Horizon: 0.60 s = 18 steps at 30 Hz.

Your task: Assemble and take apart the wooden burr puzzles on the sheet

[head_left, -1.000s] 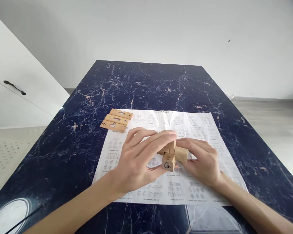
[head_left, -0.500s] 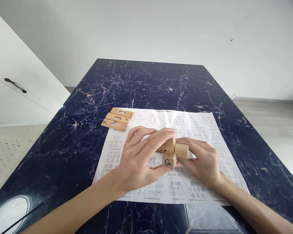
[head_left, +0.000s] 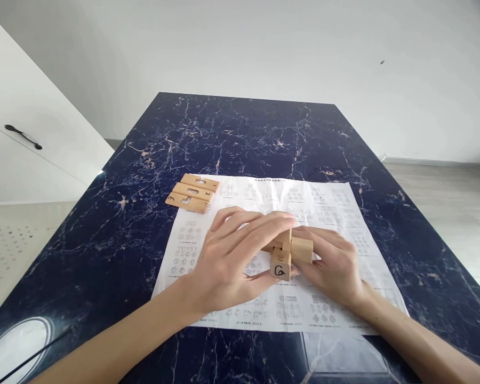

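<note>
A wooden burr puzzle [head_left: 280,261] of crossed square bars is held between both hands above a printed sheet. One bar end facing me carries a black handwritten mark like a "G". My left hand [head_left: 232,261] arches over it, fingertips on top of the upright bar and thumb underneath. From the other side my right hand [head_left: 332,261] grips it, near the bar end that points right. The fingers partly hide the puzzle's back and lower side. Under the hands lies the printed sheet [head_left: 340,213], covered with small line diagrams.
Three notched wooden pieces [head_left: 192,193] with handwritten numbers lie side by side at the sheet's upper left corner. The table [head_left: 240,136] is dark blue with a marble pattern. A white cabinet [head_left: 32,106] with a black handle stands at left, and a white wall rises behind.
The puzzle has shifted slightly right and turned a little in the hands, so its marked end faces more squarely. Both hands keep hold; the view has tilted slightly.
</note>
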Each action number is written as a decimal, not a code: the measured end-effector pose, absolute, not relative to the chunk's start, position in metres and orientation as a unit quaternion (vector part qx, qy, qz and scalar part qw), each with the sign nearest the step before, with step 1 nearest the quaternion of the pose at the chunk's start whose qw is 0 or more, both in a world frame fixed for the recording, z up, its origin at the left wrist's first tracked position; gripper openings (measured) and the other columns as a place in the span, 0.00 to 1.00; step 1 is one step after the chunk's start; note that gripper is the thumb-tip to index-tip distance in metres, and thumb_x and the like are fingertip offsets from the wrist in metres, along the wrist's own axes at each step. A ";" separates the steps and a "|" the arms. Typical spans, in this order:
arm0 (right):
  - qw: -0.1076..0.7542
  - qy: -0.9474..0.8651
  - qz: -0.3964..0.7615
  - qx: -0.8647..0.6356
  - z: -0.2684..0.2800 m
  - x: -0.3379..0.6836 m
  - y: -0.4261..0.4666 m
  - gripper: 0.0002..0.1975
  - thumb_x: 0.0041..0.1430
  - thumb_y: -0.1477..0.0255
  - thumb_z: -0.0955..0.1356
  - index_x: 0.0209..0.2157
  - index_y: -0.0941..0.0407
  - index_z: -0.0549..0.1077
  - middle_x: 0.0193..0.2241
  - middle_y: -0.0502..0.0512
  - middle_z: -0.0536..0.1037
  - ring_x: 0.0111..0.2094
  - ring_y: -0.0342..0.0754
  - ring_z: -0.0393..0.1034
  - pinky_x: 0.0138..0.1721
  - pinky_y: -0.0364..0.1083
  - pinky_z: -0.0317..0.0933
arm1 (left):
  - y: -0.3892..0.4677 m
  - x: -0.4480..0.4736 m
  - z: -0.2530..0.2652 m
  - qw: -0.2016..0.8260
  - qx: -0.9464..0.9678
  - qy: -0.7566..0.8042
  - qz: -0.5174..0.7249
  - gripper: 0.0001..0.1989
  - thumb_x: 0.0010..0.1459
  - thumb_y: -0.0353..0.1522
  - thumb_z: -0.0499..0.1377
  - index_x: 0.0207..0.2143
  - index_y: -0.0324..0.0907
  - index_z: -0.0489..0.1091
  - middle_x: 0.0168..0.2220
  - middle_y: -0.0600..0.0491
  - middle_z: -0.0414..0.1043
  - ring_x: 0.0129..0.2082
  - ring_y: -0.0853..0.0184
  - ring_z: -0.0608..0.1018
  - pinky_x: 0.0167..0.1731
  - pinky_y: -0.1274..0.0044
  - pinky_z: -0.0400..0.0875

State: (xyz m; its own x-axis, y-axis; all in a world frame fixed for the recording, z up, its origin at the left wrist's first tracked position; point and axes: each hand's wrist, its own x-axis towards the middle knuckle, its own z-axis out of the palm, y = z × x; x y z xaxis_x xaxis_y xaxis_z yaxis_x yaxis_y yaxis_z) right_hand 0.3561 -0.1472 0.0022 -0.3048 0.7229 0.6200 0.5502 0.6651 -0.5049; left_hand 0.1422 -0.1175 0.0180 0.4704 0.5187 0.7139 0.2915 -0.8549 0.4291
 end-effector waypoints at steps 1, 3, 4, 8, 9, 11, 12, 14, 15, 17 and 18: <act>0.436 -0.800 0.101 -0.399 0.002 0.356 -0.147 0.08 0.71 0.81 0.67 0.40 0.53 0.76 0.26 0.49 0.81 0.25 0.45 0.74 0.25 0.45 0.66 | -0.117 0.142 0.017 0.128 0.847 0.240 0.456 0.35 0.61 0.38 0.72 0.67 0.52 0.64 0.56 0.50 0.82 0.51 0.55 0.84 0.55 0.62 0.73; 0.436 -0.798 0.110 -0.401 0.002 0.356 -0.148 0.08 0.71 0.80 0.67 0.41 0.53 0.76 0.28 0.50 0.82 0.26 0.46 0.75 0.26 0.46 0.67 | -0.117 0.142 0.016 0.134 0.845 0.243 0.458 0.35 0.61 0.38 0.72 0.68 0.53 0.64 0.57 0.51 0.82 0.51 0.54 0.84 0.54 0.61 0.74; 0.433 -0.797 0.118 -0.403 0.002 0.356 -0.148 0.08 0.71 0.80 0.67 0.42 0.53 0.75 0.29 0.50 0.82 0.26 0.46 0.75 0.26 0.46 0.67 | -0.117 0.143 0.016 0.138 0.843 0.243 0.460 0.35 0.61 0.39 0.72 0.67 0.53 0.64 0.57 0.51 0.82 0.51 0.54 0.83 0.54 0.61 0.74; 0.409 -0.782 0.174 -0.437 0.001 0.357 -0.148 0.08 0.69 0.76 0.68 0.47 0.52 0.75 0.32 0.51 0.83 0.27 0.46 0.77 0.27 0.45 0.69 | -0.115 0.144 0.015 0.153 0.834 0.248 0.468 0.35 0.60 0.39 0.74 0.66 0.52 0.65 0.57 0.50 0.82 0.51 0.55 0.83 0.52 0.62 0.76; 0.403 -0.773 0.195 -0.449 0.001 0.358 -0.148 0.10 0.68 0.75 0.69 0.49 0.52 0.74 0.34 0.52 0.84 0.29 0.47 0.78 0.29 0.45 0.71 | -0.115 0.144 0.015 0.157 0.833 0.252 0.467 0.35 0.59 0.40 0.74 0.66 0.52 0.66 0.57 0.50 0.82 0.51 0.55 0.83 0.52 0.62 0.77; 0.395 -0.755 0.246 -0.462 0.000 0.359 -0.148 0.18 0.65 0.72 0.71 0.55 0.52 0.72 0.40 0.54 0.85 0.33 0.50 0.81 0.32 0.46 0.73 | -0.115 0.145 0.016 0.166 0.830 0.259 0.465 0.35 0.59 0.41 0.74 0.65 0.53 0.66 0.56 0.51 0.82 0.51 0.55 0.83 0.52 0.61 0.77; 0.393 -0.747 0.271 -0.462 -0.001 0.359 -0.148 0.22 0.63 0.72 0.72 0.58 0.52 0.71 0.42 0.56 0.85 0.34 0.51 0.81 0.32 0.46 0.74 | -0.115 0.145 0.016 0.171 0.829 0.260 0.465 0.35 0.58 0.41 0.74 0.65 0.53 0.67 0.56 0.51 0.82 0.51 0.55 0.83 0.53 0.61 0.77; 0.394 -0.734 0.315 -0.455 -0.002 0.359 -0.147 0.26 0.61 0.72 0.73 0.61 0.52 0.68 0.42 0.56 0.84 0.35 0.51 0.81 0.32 0.46 0.74 | -0.115 0.145 0.016 0.189 0.823 0.265 0.466 0.35 0.58 0.41 0.75 0.64 0.53 0.68 0.55 0.50 0.82 0.51 0.54 0.83 0.54 0.60 0.77; 0.396 -0.726 0.332 -0.453 -0.002 0.359 -0.147 0.27 0.61 0.73 0.73 0.61 0.51 0.68 0.42 0.55 0.84 0.35 0.50 0.80 0.32 0.46 0.74 | -0.115 0.144 0.016 0.204 0.818 0.269 0.465 0.34 0.57 0.41 0.75 0.63 0.52 0.68 0.55 0.49 0.82 0.52 0.54 0.83 0.54 0.60 0.77; 0.399 -0.709 0.362 -0.454 -0.002 0.359 -0.146 0.27 0.63 0.74 0.72 0.62 0.51 0.67 0.39 0.53 0.83 0.34 0.49 0.79 0.33 0.46 0.74 | -0.115 0.144 0.016 0.236 0.807 0.282 0.461 0.34 0.56 0.41 0.75 0.62 0.51 0.69 0.56 0.48 0.81 0.54 0.54 0.82 0.55 0.59 0.77; 0.401 -0.702 0.373 -0.456 -0.001 0.358 -0.145 0.26 0.63 0.74 0.72 0.62 0.50 0.68 0.38 0.52 0.82 0.33 0.48 0.79 0.33 0.46 0.74 | -0.114 0.143 0.017 0.250 0.800 0.291 0.460 0.34 0.56 0.40 0.76 0.62 0.51 0.69 0.56 0.48 0.80 0.55 0.53 0.82 0.56 0.59 0.77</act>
